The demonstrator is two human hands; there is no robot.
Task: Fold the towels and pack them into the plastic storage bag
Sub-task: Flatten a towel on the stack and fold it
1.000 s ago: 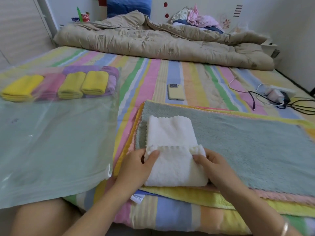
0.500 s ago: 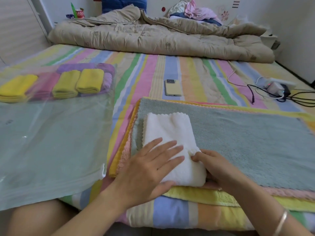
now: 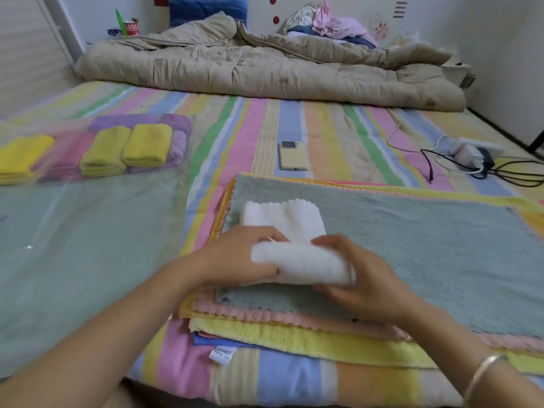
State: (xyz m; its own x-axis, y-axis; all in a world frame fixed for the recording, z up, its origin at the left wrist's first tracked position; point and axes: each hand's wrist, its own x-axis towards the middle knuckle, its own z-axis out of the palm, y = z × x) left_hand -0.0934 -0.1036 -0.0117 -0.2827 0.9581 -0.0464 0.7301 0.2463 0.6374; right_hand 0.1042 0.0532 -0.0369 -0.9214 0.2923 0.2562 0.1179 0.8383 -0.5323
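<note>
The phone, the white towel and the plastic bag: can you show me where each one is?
phone (image 3: 293, 156): head view, middle of its yellow back.
white towel (image 3: 284, 214): head view, flat far part beyond the hands.
plastic bag (image 3: 88, 245): head view, bare clear part near the folded towels.

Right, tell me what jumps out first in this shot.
Both hands, left hand and right hand, grip a half-folded white towel on a stack of flat towels near the bed's front edge. To the left, a clear storage bag already holds yellow, pink and purple folded towels.
</note>
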